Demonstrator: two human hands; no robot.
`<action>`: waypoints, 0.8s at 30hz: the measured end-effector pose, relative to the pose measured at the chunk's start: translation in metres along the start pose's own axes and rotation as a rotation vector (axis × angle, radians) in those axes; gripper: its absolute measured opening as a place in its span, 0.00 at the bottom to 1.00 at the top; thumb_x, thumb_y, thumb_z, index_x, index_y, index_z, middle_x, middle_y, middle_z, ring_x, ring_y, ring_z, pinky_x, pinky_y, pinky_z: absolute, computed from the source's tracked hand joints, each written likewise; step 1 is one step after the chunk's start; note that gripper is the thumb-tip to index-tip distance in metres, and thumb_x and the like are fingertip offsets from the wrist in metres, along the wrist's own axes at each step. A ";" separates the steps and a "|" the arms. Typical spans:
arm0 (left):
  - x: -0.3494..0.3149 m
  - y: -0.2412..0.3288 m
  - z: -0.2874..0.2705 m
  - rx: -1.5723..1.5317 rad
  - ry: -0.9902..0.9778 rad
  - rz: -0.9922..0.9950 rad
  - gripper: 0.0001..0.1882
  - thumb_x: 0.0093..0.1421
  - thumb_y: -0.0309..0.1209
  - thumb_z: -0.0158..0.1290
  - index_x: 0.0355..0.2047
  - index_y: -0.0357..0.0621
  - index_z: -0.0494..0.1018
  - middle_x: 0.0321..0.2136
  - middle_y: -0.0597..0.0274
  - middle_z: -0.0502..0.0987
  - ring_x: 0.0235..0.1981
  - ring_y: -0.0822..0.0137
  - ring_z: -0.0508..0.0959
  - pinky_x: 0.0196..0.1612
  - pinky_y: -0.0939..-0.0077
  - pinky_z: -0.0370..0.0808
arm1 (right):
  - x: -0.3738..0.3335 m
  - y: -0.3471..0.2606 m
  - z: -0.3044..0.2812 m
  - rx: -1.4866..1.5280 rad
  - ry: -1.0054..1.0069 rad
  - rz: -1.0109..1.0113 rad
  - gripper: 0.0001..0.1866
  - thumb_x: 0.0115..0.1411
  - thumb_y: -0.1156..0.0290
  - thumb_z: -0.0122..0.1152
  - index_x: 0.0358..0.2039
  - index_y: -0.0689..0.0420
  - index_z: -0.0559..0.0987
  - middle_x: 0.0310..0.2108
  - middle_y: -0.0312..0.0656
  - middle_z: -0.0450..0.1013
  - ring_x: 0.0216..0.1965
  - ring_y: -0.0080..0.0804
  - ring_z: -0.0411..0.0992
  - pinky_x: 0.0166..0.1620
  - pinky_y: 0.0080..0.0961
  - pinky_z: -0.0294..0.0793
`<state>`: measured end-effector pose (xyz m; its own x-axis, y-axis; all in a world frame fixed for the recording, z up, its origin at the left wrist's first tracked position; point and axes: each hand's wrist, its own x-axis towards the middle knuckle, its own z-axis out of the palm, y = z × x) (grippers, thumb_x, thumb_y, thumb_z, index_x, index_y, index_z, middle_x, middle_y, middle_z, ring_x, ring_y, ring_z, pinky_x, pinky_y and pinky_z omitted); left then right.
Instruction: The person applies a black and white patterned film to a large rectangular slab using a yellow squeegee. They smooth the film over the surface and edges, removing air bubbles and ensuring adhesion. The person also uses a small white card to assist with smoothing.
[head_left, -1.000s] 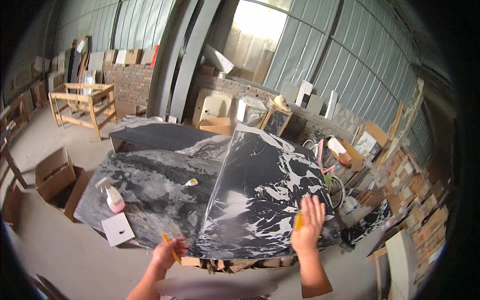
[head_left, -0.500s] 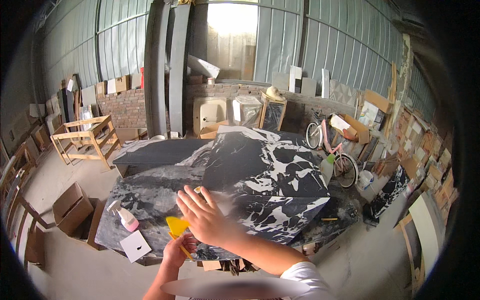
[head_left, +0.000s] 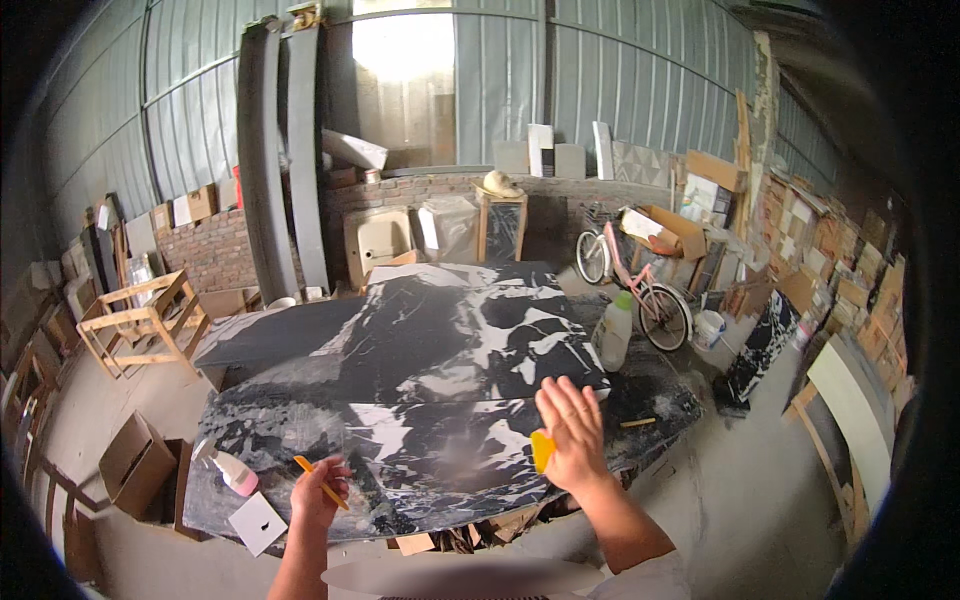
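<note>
My left hand (head_left: 317, 492) is closed around a slim orange-yellow stick-like tool (head_left: 306, 466), whose exact kind I cannot make out. It is over the near left part of the dark slab table, beside a white card-like square (head_left: 258, 523). My right hand (head_left: 572, 435) has its fingers stretched out over the right side of the marble pieces. A flat yellow scraper (head_left: 543, 452) is held at its thumb side. Beneath the hands lie a large black-and-white marbled panel (head_left: 440, 340) and a front strip (head_left: 440, 450) of the same pattern, meeting along a straight seam.
A spray bottle with pink liquid (head_left: 232, 472) lies at the left. A white-green bottle (head_left: 613, 330) stands at the right, near a short yellow stick (head_left: 637, 423). Cardboard boxes (head_left: 140, 460), a wooden frame (head_left: 150, 320) and a pink bicycle (head_left: 640, 285) stand around the table.
My right hand has swung from near my left hand to the right side of the panel, with the yellow scraper now at it. My left hand has shifted slightly left. The view has turned.
</note>
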<state>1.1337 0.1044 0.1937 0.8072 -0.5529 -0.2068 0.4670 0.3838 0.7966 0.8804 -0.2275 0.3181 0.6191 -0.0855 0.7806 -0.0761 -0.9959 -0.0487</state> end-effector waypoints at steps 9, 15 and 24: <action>0.096 0.053 0.034 0.145 0.011 0.159 0.17 0.65 0.36 0.52 0.49 0.38 0.72 0.34 0.58 0.79 0.27 0.66 0.77 0.28 0.74 0.72 | -0.078 0.049 -0.011 0.483 0.420 0.766 0.17 0.71 0.63 0.45 0.50 0.63 0.74 0.38 0.40 0.73 0.35 0.25 0.69 0.43 0.24 0.70; 0.225 0.098 0.055 0.896 0.157 0.272 0.28 0.64 0.55 0.49 0.54 0.48 0.74 0.40 0.61 0.81 0.45 0.65 0.78 0.49 0.74 0.71 | -0.061 -0.002 0.020 0.869 0.392 0.753 0.05 0.64 0.74 0.57 0.40 0.60 0.75 0.30 0.31 0.72 0.28 0.16 0.67 0.34 0.17 0.69; 0.257 0.119 0.163 1.051 0.109 0.365 0.27 0.63 0.54 0.51 0.53 0.51 0.77 0.41 0.62 0.80 0.42 0.70 0.76 0.49 0.71 0.70 | -0.054 -0.002 0.041 0.734 0.353 0.809 0.09 0.61 0.76 0.60 0.42 0.59 0.73 0.34 0.37 0.72 0.33 0.22 0.69 0.39 0.22 0.71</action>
<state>1.3382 -0.1129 0.3274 0.8848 -0.4474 0.1302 -0.3007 -0.3348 0.8930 0.8793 -0.2223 0.2510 0.3345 -0.8108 0.4803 0.1940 -0.4395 -0.8770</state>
